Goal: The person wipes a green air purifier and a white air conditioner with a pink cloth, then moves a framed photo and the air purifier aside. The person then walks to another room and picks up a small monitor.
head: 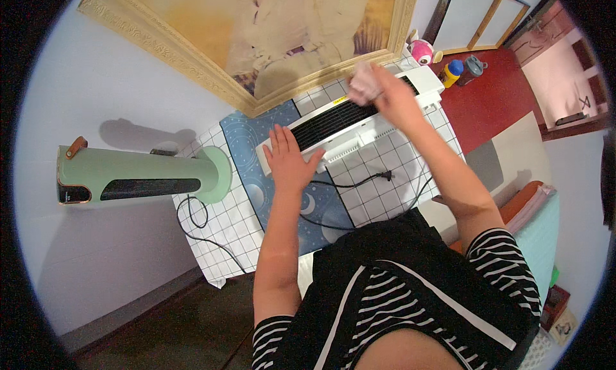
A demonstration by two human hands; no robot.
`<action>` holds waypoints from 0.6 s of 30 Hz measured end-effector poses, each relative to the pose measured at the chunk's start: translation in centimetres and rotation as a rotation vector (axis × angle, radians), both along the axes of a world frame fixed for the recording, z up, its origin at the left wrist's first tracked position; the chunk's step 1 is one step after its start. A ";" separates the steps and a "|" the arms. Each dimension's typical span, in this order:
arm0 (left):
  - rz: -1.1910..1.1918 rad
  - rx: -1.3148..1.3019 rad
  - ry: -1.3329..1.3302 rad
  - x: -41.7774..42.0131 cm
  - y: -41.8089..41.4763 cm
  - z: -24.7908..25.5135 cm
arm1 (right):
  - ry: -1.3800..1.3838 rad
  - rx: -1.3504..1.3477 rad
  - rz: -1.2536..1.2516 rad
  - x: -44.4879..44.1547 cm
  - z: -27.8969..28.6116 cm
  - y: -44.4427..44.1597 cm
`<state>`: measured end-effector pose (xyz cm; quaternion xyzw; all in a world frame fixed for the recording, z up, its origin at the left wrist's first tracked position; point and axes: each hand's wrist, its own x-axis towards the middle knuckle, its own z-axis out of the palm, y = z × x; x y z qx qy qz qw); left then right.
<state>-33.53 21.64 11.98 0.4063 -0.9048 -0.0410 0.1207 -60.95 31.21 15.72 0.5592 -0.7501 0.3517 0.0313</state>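
A long white electric heater (332,146) with a black slatted grille lies across a table in front of me. My left hand (291,160) rests flat on its left end, fingers spread. Over the right part of the grille, my right hand (397,98) grips a crumpled pale pink cloth (364,83), blurred. I cannot tell whether the cloth touches the grille. A black power cord with a plug (386,175) lies on the table below the heater.
The table wears a white grid-patterned cloth (370,201) and a blue space-print mat (245,163). At left stands a green tower heater (144,170), its cord trailing. A gold-framed painting (308,38) leans behind. Beyond the right end are a pink toy (421,51) and two bottles (451,73).
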 end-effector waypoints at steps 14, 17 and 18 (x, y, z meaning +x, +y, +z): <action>-0.039 0.025 -0.061 0.4 -0.7 -1.3 | 0.100 -0.122 0.347 10.2 -4.3 -3.4; -0.030 0.054 -0.044 0.3 -0.6 -1.0 | 0.140 0.091 0.150 5.0 -2.6 -0.2; -0.031 0.044 -0.069 0.2 -0.5 -0.7 | 0.206 0.128 0.060 3.2 -2.6 0.8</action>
